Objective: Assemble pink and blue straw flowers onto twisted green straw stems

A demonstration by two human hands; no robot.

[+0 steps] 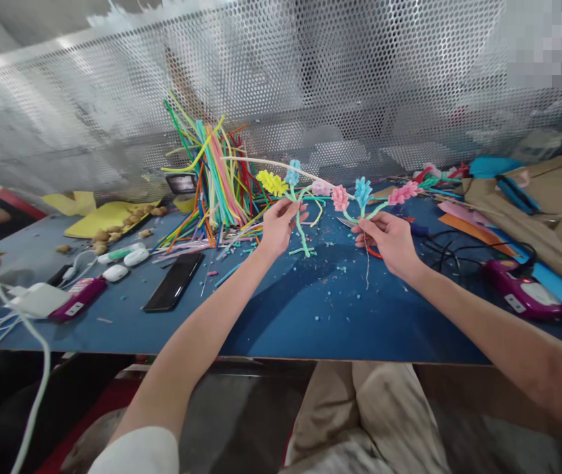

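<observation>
Above the middle of the blue table, my left hand [281, 225] pinches the green stem of a pipe-cleaner flower piece [303, 238]. Yellow, blue and pale pink blooms top this piece, and its stem hangs down to small spread green ends. Just to the right, my right hand [388, 238] is closed on the stems of a second flower piece [363, 193], with two pink blooms either side of a blue one. A thin bare strand hangs below that hand. The two pieces are held upright and close together. Something red shows partly behind my right fingers.
A big bundle of coloured pipe cleaners [219, 178] stands back left. A black phone [174, 283], white cases and a purple power strip [78, 298] lie left. Another purple strip [522, 289], cables and brown paper [552, 204] are right. A perforated metal screen [340, 85] rises behind. Another person's arm shows far left.
</observation>
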